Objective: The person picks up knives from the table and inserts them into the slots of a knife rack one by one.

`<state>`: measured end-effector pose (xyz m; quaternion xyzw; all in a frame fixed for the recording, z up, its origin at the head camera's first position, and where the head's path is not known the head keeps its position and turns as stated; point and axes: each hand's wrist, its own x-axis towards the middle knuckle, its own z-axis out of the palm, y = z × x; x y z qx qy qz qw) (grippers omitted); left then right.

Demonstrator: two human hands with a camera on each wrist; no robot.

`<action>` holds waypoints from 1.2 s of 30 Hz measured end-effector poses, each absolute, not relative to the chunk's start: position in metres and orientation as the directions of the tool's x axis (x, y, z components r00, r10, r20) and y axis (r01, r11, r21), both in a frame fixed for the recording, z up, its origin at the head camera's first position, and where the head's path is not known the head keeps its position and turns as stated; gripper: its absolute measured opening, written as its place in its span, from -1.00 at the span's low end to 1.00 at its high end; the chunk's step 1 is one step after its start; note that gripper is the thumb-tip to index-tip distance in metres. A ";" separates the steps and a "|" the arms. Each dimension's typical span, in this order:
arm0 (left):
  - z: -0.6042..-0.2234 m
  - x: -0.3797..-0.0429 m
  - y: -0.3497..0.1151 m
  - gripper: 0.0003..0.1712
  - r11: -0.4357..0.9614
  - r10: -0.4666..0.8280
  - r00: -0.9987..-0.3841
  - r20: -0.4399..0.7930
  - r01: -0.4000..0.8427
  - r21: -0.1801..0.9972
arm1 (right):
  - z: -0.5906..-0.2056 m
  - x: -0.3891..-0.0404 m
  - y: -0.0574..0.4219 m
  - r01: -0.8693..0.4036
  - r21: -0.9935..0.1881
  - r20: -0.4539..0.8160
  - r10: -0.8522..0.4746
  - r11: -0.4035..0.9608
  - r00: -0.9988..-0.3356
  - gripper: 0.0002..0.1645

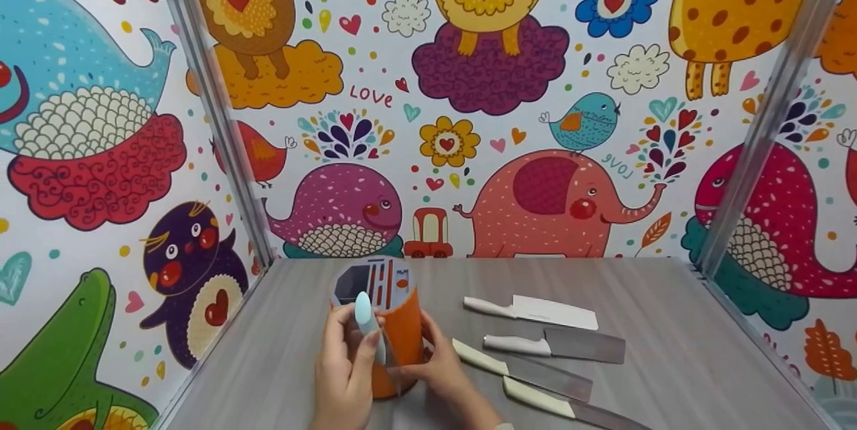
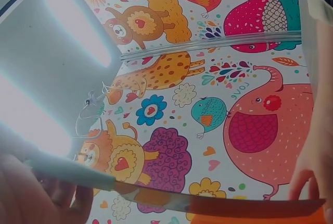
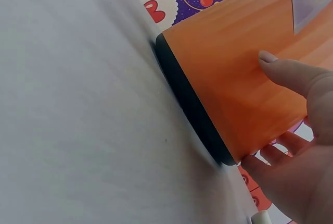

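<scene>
My left hand (image 1: 343, 366) holds a kitchen knife by its pale blue handle (image 1: 363, 309), blade pointing down in front of an orange knife block (image 1: 405, 329). In the left wrist view the long blade (image 2: 223, 206) runs from the handle across to the right, the block's orange edge beneath it. My right hand (image 1: 442, 364) grips the block from the right side; the right wrist view shows its thumb on the orange wall (image 3: 223, 73) and the other fingers round the far side. The block stands upright on the table, its grey slotted top (image 1: 385, 280) facing up.
Right of the block lie a white cleaver (image 1: 556, 311), a grey-bladed cleaver (image 1: 582, 345), and two cream-handled knives, one nearer the block (image 1: 549, 376) and one at the front (image 1: 542, 396). Patterned panels (image 1: 455, 142) with metal corner posts (image 1: 746, 108) enclose the grey table (image 1: 268, 349).
</scene>
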<state>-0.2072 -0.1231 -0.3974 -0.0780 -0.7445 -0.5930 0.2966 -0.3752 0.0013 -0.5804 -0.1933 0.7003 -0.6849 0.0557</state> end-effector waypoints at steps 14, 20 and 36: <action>-0.369 -0.216 -0.131 -0.67 0.304 -0.207 -0.692 0.692 0.627 0.717 | -0.581 -0.377 0.006 -0.262 -0.964 0.263 -0.372 -0.057 -0.890 0.31; -0.352 -0.221 -0.134 -0.67 0.286 -0.172 -0.594 0.786 0.733 0.617 | -0.581 -0.377 0.008 -0.265 -0.963 0.262 -0.376 -0.045 -0.889 0.30; -0.317 -0.221 -0.135 -0.65 0.156 -0.337 -0.519 0.786 0.792 0.590 | -0.581 -0.374 0.008 -0.253 -0.966 0.252 -0.371 -0.048 -0.894 0.28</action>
